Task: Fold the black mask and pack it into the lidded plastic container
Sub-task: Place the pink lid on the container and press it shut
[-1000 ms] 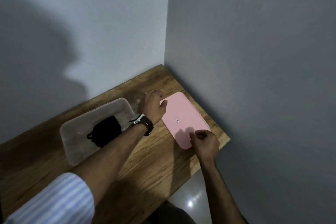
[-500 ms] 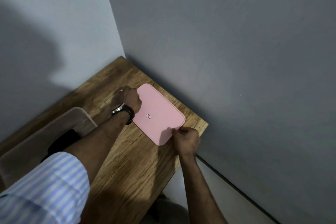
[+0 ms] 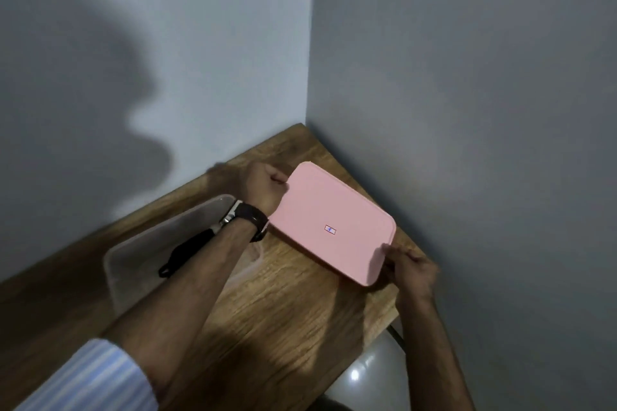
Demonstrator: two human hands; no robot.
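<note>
Both hands hold the pink lid (image 3: 329,220), which is raised and tilted above the wooden table. My left hand (image 3: 263,188), with a dark watch on the wrist, grips its far left corner. My right hand (image 3: 412,272) pinches the near right corner. The clear plastic container (image 3: 140,260) stands open to the left, partly behind my left forearm. The folded black mask (image 3: 187,252) lies inside it, with an ear loop showing at its near end.
The wooden table (image 3: 283,320) fits into a corner between two grey walls. Its right edge runs just under my right hand, with pale glossy floor (image 3: 367,374) below. A striped shirt sleeve (image 3: 90,380) fills the lower left.
The lid lay flat on the table with my hands at its corners; now it is lifted off the wood and tilted. The camera view has also swung, so the container shows again.
</note>
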